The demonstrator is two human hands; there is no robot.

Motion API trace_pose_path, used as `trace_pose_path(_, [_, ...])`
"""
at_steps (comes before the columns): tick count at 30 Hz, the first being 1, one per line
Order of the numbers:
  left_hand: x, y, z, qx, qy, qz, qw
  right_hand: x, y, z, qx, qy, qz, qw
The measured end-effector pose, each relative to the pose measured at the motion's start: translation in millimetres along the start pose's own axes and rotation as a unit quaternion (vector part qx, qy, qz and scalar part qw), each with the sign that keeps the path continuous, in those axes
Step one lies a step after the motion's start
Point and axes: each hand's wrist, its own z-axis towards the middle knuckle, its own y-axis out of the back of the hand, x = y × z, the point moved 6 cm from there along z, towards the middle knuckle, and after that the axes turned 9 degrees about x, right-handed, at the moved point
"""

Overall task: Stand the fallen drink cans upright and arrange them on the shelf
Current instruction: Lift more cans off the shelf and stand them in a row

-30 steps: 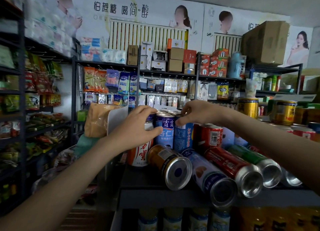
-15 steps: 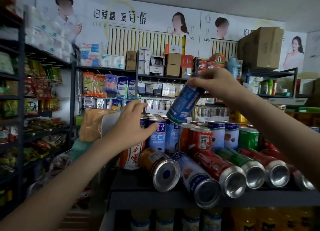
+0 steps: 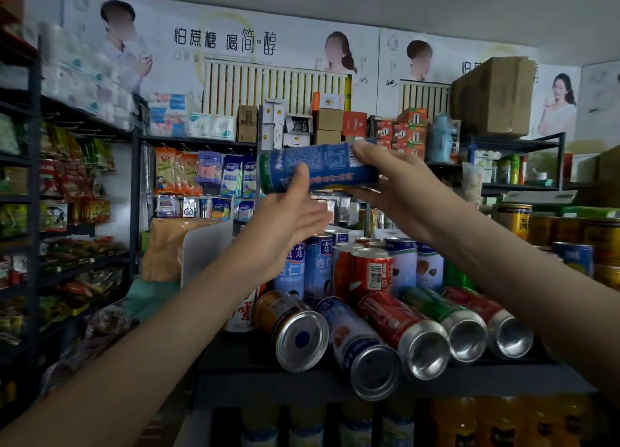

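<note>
Five fallen cans lie on their sides along the front of the dark shelf (image 3: 235, 359), bases toward the viewer. From left to right they are a gold can (image 3: 285, 315), a blue-and-white can (image 3: 349, 332), a red can (image 3: 392, 315), a green can (image 3: 432, 305) and a second red can (image 3: 469, 302), each just beside the next. Behind them stand upright cans, among them blue almond-drink cans (image 3: 295, 268) and a red barcoded can (image 3: 374, 272). A white can with red characters (image 3: 243, 312) is partly hidden by the left forearm. Above the row, well clear of the shelf, a blue can (image 3: 318, 166) is held nearly horizontal. The right hand (image 3: 385, 181) grips its right end, fingers curled over the top and thumb beneath. The left hand (image 3: 285, 225) is spread open below the can's left end, its thumb raised across the front of the can. Its fingers are motion-blurred, and contact with the can cannot be confirmed. A brown cardboard box (image 3: 493, 94) sits atop the rear rack at right, gold tins (image 3: 513, 216) stand at the right edge, and snack packets (image 3: 67, 178) fill the rack at left. Blurred bottles (image 3: 302, 423) occupy the level beneath the shelf.
</note>
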Motion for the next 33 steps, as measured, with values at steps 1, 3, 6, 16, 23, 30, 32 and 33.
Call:
trace_pose_path(1, [-4,-1,0,-0.005,-0.010,-0.062,0.998,-3,-3,-1,0.017,-0.008,-0.023,1.000])
trace_pose_path(3, [-11,2,1,-0.029,-0.029,-0.148,0.988,-11,-6,-3,0.045,-0.035,-0.082,0.995])
trace_pose_path(6, [-17,9,5,-0.029,-0.051,-0.064,0.996,-13,-9,-4,0.101,-0.082,-0.217,0.967])
trace_pose_path(16, [-15,3,4,-0.020,-0.047,0.375,0.925,17,-12,9,0.097,-0.014,-0.336,0.937])
trace_pose_path(23, [-2,9,12,0.064,0.002,0.402,0.913,5,-6,14,0.086,-0.024,-0.380,0.921])
trace_pose_path(30, [-3,36,-10,0.079,-0.020,0.549,0.832,-20,6,27,0.062,-0.058,-0.417,0.905])
trace_pose_path(32, [2,47,-14,0.062,-0.026,0.576,0.815,-28,7,31,0.070,-0.078,-0.429,0.897])
trace_pose_path(33, [4,54,-15,0.042,-0.027,0.577,0.815,-32,8,33,0.077,-0.087,-0.437,0.892])
